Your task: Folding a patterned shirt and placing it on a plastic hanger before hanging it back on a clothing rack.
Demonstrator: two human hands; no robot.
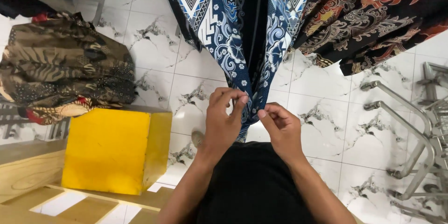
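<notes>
Nearest us, our left hand [223, 120] and right hand [280, 128] each pinch the lower front edges of one blue patterned shirt [233, 32], probably to close its placket. It hangs above the tiled floor [322, 126]. Beyond: one yellow box [112, 151], one brown garment [60, 70], one red-black shirt [373, 14].

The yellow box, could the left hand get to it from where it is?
Probably yes. The left hand pinches the blue patterned shirt, and only bare tiled floor lies between it and the yellow box.
</notes>
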